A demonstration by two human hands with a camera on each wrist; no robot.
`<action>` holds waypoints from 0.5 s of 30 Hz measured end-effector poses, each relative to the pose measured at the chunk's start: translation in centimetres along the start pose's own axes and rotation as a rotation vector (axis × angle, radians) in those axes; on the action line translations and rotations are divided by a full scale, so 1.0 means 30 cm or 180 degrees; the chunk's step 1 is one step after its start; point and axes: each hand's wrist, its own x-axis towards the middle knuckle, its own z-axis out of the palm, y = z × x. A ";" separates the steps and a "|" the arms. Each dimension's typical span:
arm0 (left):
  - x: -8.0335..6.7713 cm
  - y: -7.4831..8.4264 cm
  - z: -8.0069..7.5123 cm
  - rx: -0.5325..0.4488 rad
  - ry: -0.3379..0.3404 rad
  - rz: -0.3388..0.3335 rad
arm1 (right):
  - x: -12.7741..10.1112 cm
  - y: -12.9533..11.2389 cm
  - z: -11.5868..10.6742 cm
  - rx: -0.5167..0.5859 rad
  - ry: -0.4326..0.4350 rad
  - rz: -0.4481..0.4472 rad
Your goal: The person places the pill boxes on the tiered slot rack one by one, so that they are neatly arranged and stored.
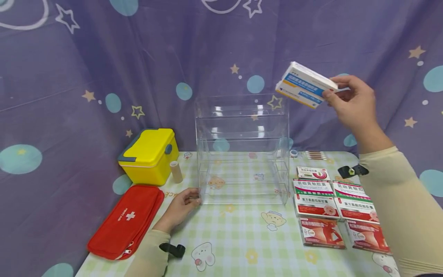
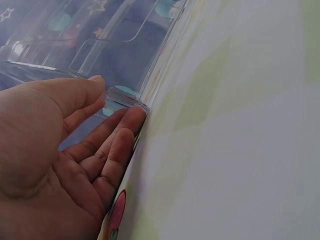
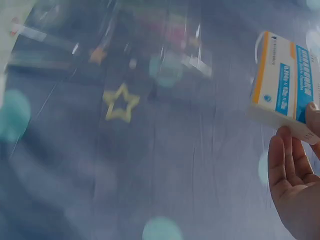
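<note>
The left hand [image 1: 180, 206] rests with relaxed fingers against the clear rack's [image 1: 242, 150] lower left corner. Up right of the rack, the right hand [image 1: 353, 102] has its grip pinching a white-and-blue box [image 1: 304, 85].

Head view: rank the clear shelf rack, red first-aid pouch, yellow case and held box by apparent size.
1. clear shelf rack
2. red first-aid pouch
3. yellow case
4. held box
Pouch lies nearer the camera, so ranks 2 and 3 are unsure.

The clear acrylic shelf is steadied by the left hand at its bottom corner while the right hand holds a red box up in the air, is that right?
Not quite: the box pinched in the right hand is white and blue with an orange stripe, not red, as the head view shows. The left hand does rest against the clear acrylic shelf at its bottom corner.
</note>
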 end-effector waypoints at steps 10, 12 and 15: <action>-0.003 0.005 0.001 -0.0029 -0.0015 0.0057 | 0.072 -0.078 0.342 -0.0427 -0.0403 0.0036; -0.004 0.007 -0.002 -0.0035 -0.0028 0.0062 | 0.084 -0.078 0.392 -0.0515 -0.0511 0.0098; -0.003 0.007 -0.005 -0.0010 -0.0018 0.0043 | 0.094 -0.076 0.455 -0.0677 -0.0671 0.0165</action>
